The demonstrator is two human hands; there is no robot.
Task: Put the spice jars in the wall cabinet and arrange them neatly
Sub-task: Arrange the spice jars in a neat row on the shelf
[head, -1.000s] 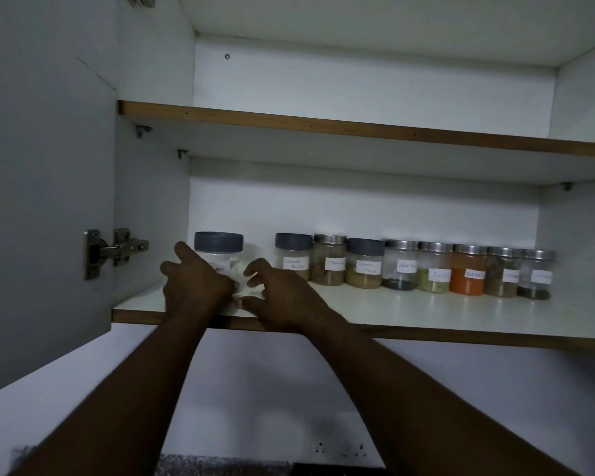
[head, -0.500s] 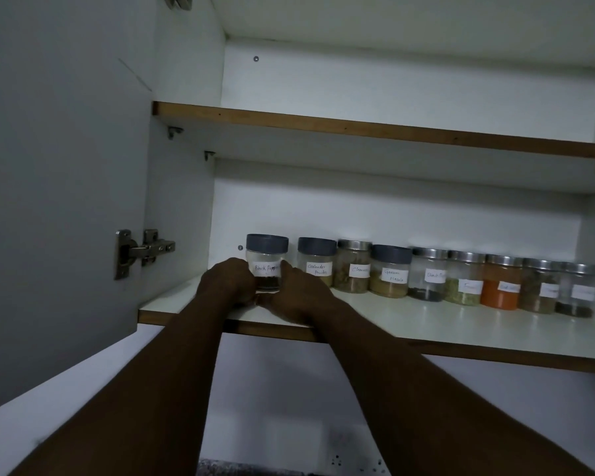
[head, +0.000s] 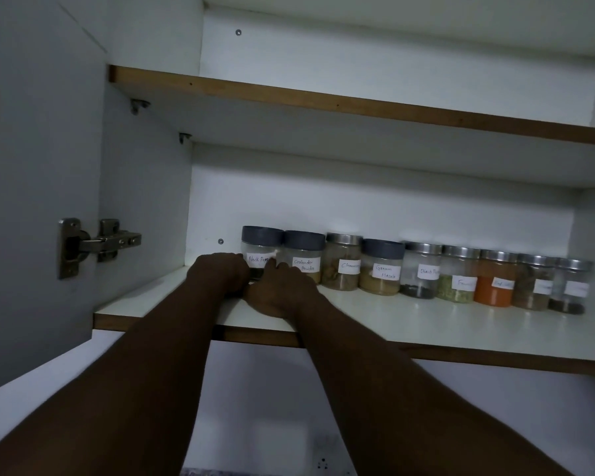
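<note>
A row of several labelled spice jars stands along the back of the cabinet's lower shelf (head: 426, 324). The leftmost, a clear black pepper jar (head: 261, 247) with a grey lid, touches the coriander powder jar (head: 304, 254) beside it. My left hand (head: 220, 273) grips the black pepper jar's lower left side. My right hand (head: 282, 292) holds its lower right side, thumb against the label. Further right come the cinnamon jar (head: 342, 262), the garam masala jar (head: 381, 267), then steel-lidded jars ending at the last jar (head: 569, 286).
The cabinet door (head: 38, 166) stands open at the left on a metal hinge (head: 97, 243). The upper shelf (head: 358, 104) holds nothing that I can see. A wall socket (head: 323, 463) shows below the cabinet.
The black pepper jar has slid right, from a gap away to touching the coriander jar. Both hands moved with it and closed in on its base. The camera came closer.
</note>
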